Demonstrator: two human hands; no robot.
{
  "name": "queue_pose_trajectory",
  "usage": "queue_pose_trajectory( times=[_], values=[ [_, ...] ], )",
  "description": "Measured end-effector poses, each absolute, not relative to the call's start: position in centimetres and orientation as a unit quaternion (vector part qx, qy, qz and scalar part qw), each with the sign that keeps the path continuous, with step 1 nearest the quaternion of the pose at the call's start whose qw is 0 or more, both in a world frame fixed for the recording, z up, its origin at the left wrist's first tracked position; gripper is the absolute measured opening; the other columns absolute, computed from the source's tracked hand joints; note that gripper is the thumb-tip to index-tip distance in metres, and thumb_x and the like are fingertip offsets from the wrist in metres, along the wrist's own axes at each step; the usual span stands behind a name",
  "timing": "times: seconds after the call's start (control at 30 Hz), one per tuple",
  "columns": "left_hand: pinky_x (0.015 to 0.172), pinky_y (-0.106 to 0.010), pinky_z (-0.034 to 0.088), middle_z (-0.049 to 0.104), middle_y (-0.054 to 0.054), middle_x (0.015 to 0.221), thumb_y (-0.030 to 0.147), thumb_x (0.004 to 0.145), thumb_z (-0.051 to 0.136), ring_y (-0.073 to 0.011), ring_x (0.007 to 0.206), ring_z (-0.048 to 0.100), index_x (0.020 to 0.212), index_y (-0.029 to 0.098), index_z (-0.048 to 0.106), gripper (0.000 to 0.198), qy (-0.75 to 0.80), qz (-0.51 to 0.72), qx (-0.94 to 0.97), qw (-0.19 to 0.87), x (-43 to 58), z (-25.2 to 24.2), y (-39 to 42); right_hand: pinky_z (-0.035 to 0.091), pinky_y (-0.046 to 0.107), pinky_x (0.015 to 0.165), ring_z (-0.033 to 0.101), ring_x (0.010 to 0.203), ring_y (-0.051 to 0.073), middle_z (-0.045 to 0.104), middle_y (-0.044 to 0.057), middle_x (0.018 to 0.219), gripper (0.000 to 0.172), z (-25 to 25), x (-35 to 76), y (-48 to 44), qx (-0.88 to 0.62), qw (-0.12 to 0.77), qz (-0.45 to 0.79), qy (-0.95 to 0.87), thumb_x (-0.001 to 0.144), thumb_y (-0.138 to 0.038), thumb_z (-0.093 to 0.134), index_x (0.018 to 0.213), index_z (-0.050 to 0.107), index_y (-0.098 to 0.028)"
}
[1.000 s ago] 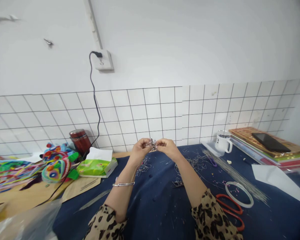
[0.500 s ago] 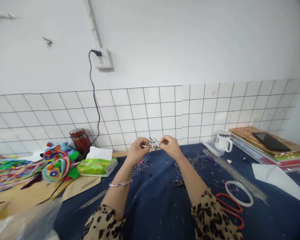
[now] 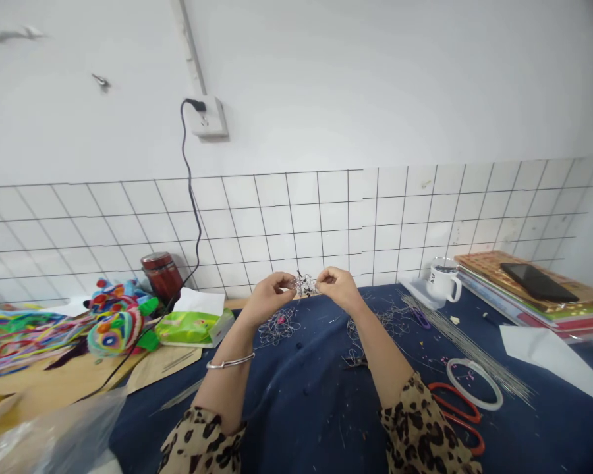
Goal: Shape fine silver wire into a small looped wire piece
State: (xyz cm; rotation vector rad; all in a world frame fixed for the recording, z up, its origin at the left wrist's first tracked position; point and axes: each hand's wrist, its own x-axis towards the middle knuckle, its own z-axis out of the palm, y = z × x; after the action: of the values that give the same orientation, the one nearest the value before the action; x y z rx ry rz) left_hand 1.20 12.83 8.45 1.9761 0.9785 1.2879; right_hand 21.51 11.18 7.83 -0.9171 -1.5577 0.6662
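Note:
A small piece of tangled thin wire (image 3: pixel 306 284), silvery with dark bits, is held up near the far edge of the blue cloth. My left hand (image 3: pixel 273 294) pinches it from the left, and my right hand (image 3: pixel 338 287) has fingers closed at its right side. Its exact shape is too fine to make out. Below my left hand lies a loose wire tangle (image 3: pixel 279 327) with a pink bit in it. A second heap of wire (image 3: pixel 385 320) rests beyond my right forearm, close to a dark small tool (image 3: pixel 356 361).
Red-handled scissors (image 3: pixel 457 411), a white ring (image 3: pixel 474 384) and a bundle of straight wires (image 3: pixel 464 345) lie at right. Behind them stand a white mug (image 3: pixel 437 284) and stacked books with a phone (image 3: pixel 538 282). At left are a colourful stuffed toy (image 3: pixel 113 334) and a green packet (image 3: pixel 190 328).
My left forearm has swung slightly left and lower, while both hands keep the wire piece at nearly the same spot. The whole view has shifted a little.

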Motion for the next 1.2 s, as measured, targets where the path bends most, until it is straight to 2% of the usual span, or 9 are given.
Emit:
queue_pose_trajectory(
  times=[0.27,0.47,0.67,0.87,1.03,1.2],
  values=[
    [0.071,-0.029,0.045,0.066,-0.007,0.087,0.03,0.066,0.068,-0.0185,0.078,0.059,0.089,0.016,0.065,0.027,0.362,0.486,0.732,0.311,1.1,8.4,12.8,0.045,0.027,0.067,0.058,0.07,0.014,0.065,0.004,0.076,0.02,8.2,21.4,10.9,-0.379,0.564,0.342,-0.649,0.068,-0.028,0.062,0.081,0.067,-0.014],
    [0.07,-0.028,0.044,0.066,-0.005,0.084,0.033,0.07,0.064,-0.0175,0.077,0.059,0.085,0.016,0.066,0.023,0.377,0.487,0.74,0.269,2.8,7.6,13.0,0.045,0.025,0.06,0.056,0.062,0.012,0.064,0.003,0.07,0.021,6.9,20.7,12.0,-0.354,0.564,0.379,-0.642,0.067,-0.027,0.062,0.081,0.067,-0.012],
    [0.065,-0.027,0.043,0.067,-0.004,0.08,0.033,0.069,0.062,-0.0164,0.072,0.059,0.088,0.017,0.066,0.025,0.398,0.497,0.725,0.261,3.6,6.9,13.5,0.044,0.024,0.059,0.055,0.061,0.012,0.063,0.003,0.068,0.02,6.3,20.3,12.6,-0.373,0.581,0.353,-0.631,0.068,-0.028,0.061,0.08,0.067,-0.013],
    [0.059,-0.026,0.042,0.065,-0.003,0.067,0.027,0.062,0.067,-0.0155,0.062,0.058,0.088,0.014,0.065,0.03,0.463,0.558,0.637,0.263,0.9,7.3,14.5,0.044,0.025,0.061,0.054,0.065,0.013,0.062,0.003,0.073,0.023,7.2,22.0,12.4,-0.395,0.657,0.28,-0.578,0.069,-0.033,0.061,0.083,0.066,-0.015],
    [0.062,-0.026,0.045,0.067,-0.006,0.077,0.024,0.064,0.067,-0.0167,0.072,0.062,0.092,0.013,0.062,0.031,0.389,0.614,0.597,0.34,-1.8,7.9,15.0,0.043,0.025,0.058,0.05,0.058,0.01,0.057,0.001,0.066,0.027,8.0,24.8,12.4,-0.396,0.691,0.326,-0.508,0.067,-0.035,0.064,0.083,0.064,-0.014],
    [0.066,-0.027,0.047,0.066,-0.007,0.086,0.022,0.064,0.071,-0.0169,0.077,0.063,0.092,0.014,0.062,0.031,0.304,0.588,0.623,0.416,-0.8,8.4,14.0,0.044,0.025,0.059,0.052,0.061,0.01,0.06,0.003,0.073,0.028,8.3,24.0,11.7,-0.397,0.646,0.359,-0.545,0.067,-0.035,0.065,0.085,0.065,-0.014]
  ],
)
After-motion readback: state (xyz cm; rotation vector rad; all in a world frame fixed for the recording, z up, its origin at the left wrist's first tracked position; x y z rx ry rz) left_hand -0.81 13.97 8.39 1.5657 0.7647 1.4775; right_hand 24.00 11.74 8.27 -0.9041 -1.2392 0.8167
